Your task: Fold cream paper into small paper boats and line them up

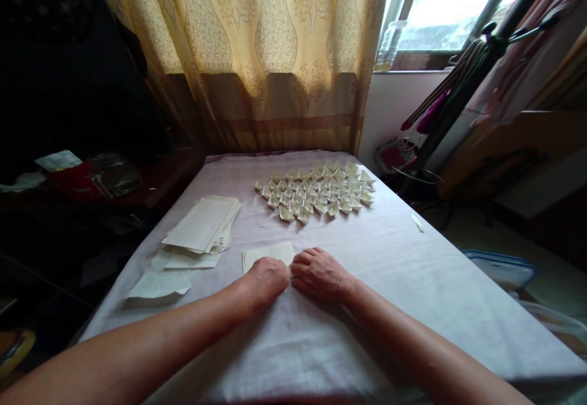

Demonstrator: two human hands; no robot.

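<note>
Small paper stack (267, 251) on table (367, 344), just beyond left hand (268, 278), which hides its near edge; left hand nearer, right hand (318, 274) off its right corner; long axis unclear, partly covered. Fingers of both hands curled, almost meeting, tips hidden, can't tell if gripping anything. Folded paper pieces (316, 191) farther out, bigger paper pile (202, 224) left

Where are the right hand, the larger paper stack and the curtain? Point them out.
Right hand (320, 274): head view, back of the hand.
Larger paper stack (202, 224): head view, top sheet.
Curtain (273, 56): head view, patterned cloth.
</note>
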